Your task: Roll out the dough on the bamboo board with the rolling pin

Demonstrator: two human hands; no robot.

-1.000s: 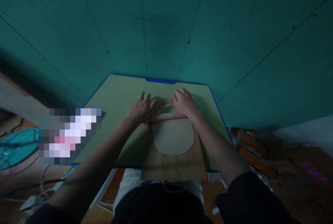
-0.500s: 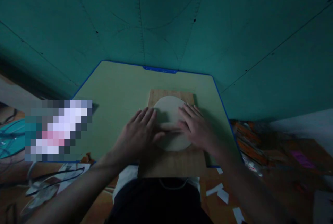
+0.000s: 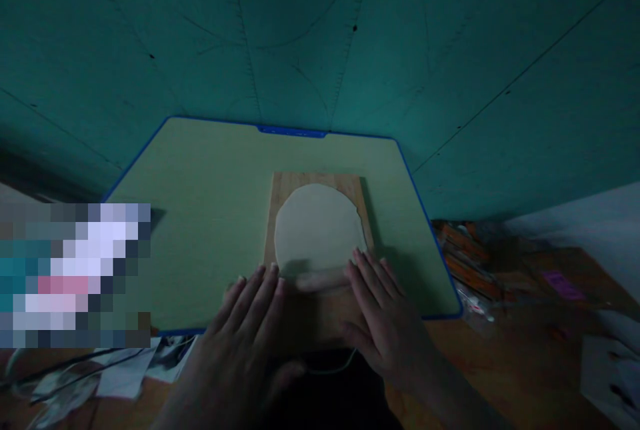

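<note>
A flat, pale round of dough (image 3: 317, 227) lies on a wooden cutting board (image 3: 293, 181). Across the dough's near edge runs a slim rolling pin (image 3: 324, 279), its ends hidden by my fingers. My left hand (image 3: 245, 323) is at the pin's left end, palm down, with fingers stretched forward and thumb apart. Over the right end lies my right hand (image 3: 380, 310), likewise flat with its fingers extended. Neither hand is wrapped round the pin.
The cutting board rests on a pale green tabletop (image 3: 210, 197) with a blue rim, against a green wall (image 3: 300, 37). A pixelated patch covers something at the left. Papers and cables (image 3: 120, 370) lie below left; orange packages (image 3: 465, 257) are at the right.
Both hands and the rolling pin have come back from the middle of the dough to its near edge. More of the dough shows. The camera view has shifted a little.
</note>
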